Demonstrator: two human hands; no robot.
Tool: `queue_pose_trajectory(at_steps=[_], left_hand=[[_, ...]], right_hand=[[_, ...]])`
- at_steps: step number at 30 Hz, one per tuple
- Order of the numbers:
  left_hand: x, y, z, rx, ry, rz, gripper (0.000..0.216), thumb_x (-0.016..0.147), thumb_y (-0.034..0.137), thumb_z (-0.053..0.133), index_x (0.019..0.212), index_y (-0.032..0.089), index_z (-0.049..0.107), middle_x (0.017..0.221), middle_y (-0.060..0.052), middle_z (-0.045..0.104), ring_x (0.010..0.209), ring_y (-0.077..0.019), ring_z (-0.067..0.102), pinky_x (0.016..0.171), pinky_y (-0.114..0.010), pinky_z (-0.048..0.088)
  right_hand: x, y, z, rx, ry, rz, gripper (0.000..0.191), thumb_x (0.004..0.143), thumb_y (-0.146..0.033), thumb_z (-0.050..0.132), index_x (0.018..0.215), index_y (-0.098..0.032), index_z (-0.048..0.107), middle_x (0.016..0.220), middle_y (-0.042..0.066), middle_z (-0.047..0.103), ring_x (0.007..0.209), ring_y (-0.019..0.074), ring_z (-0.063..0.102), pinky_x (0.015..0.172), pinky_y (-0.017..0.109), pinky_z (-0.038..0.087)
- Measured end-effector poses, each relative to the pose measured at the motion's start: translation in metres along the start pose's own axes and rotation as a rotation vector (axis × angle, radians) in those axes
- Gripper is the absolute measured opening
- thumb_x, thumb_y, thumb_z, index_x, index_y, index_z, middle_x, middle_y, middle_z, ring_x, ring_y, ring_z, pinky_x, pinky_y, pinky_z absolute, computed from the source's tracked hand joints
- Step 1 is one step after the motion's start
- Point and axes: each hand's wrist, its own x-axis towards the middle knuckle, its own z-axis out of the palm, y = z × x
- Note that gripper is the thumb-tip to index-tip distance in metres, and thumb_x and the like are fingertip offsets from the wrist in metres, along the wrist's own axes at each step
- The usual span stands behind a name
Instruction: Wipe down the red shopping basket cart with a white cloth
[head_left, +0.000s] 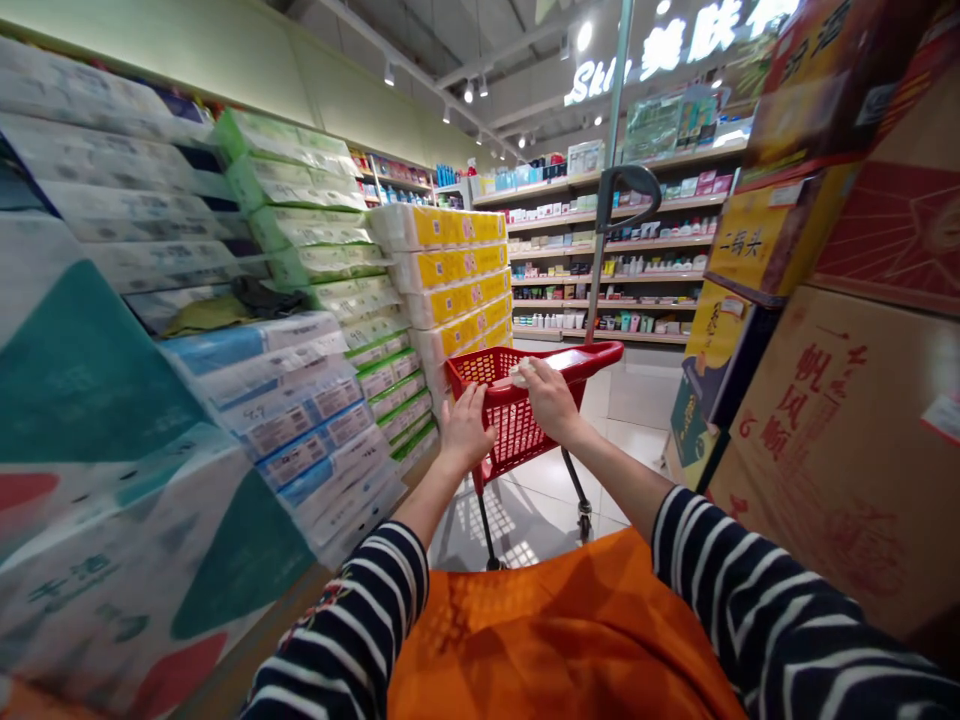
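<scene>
**Both hands on the red cart, basket looks bare**

At frame centre, the left hand (465,428) curls its fingers over the near rim of the red basket cart (600,352). The right hand (553,398) lies on the rim, fingers together over a small white thing (517,376); whether it grips is unclear. Yellow tissue packs (450,270) stand stacked just left of the cart.

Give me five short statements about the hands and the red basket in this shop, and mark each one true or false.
1. The left hand and the right hand are both on the near rim of the red basket. True.
2. The left hand holds a bottle. False: it holds only the rim.
3. Yellow packs are stacked beyond the basket, on the left. True.
4. The cardboard boxes stand on the person's left. False: they stand on the right.
5. The sleeves are plain white. False: they are dark with white stripes.
</scene>
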Motion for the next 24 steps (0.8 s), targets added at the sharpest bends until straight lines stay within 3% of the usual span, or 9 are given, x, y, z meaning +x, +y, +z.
queue_pose_trajectory(at_steps=[7, 13, 16, 20, 24], left_hand=[[-0.003, 0.027, 0.002, -0.049, -0.011, 0.050, 0.067, 0.073, 0.025, 0.053, 0.137, 0.016, 0.037, 0.145, -0.009, 0.040, 0.129, -0.0223, 0.038, 0.110, -0.045, 0.024], [0.002, 0.038, -0.004, -0.098, 0.012, 0.117, 0.055, 0.075, 0.021, 0.050, 0.129, 0.019, 0.046, 0.135, -0.006, 0.052, 0.125, -0.0209, 0.042, 0.112, -0.044, 0.022], [0.013, 0.036, 0.000, -0.108, -0.041, 0.108, 0.053, 0.075, 0.024, 0.053, 0.128, 0.020, 0.048, 0.136, -0.006, 0.049, 0.126, -0.0214, 0.042, 0.110, -0.043, 0.025], [0.022, 0.023, 0.007, -0.205, -0.124, 0.087, 0.059, 0.082, 0.037, 0.053, 0.136, 0.019, 0.037, 0.144, -0.008, 0.041, 0.133, -0.0203, 0.035, 0.109, -0.042, 0.029], [0.021, 0.008, 0.002, -0.243, -0.154, 0.090, 0.045, 0.090, 0.039, 0.040, 0.132, 0.024, 0.043, 0.140, -0.004, 0.047, 0.130, -0.0177, 0.039, 0.107, -0.040, 0.030]], right_hand=[[-0.004, -0.005, -0.003, 0.074, 0.007, -0.092, 0.041, 0.086, -0.008, 0.037, 0.121, -0.012, 0.059, 0.132, 0.014, 0.052, 0.123, 0.0221, 0.046, 0.106, 0.039, 0.035], [-0.008, 0.029, -0.022, 0.042, 0.089, 0.092, 0.042, 0.082, -0.009, 0.039, 0.120, -0.010, 0.059, 0.129, 0.015, 0.054, 0.123, 0.0263, 0.046, 0.106, 0.044, 0.035], [-0.016, 0.024, -0.025, 0.063, 0.086, 0.038, 0.042, 0.083, -0.009, 0.038, 0.120, -0.011, 0.059, 0.130, 0.013, 0.053, 0.124, 0.0245, 0.045, 0.106, 0.042, 0.036], [-0.027, 0.003, -0.022, 0.132, 0.052, -0.108, 0.040, 0.087, -0.013, 0.036, 0.120, -0.015, 0.059, 0.133, 0.011, 0.051, 0.126, 0.0209, 0.044, 0.107, 0.039, 0.036], [-0.023, 0.007, -0.024, 0.153, 0.067, -0.037, 0.041, 0.086, -0.013, 0.036, 0.119, -0.013, 0.059, 0.131, 0.014, 0.053, 0.124, 0.0239, 0.045, 0.106, 0.043, 0.036]])
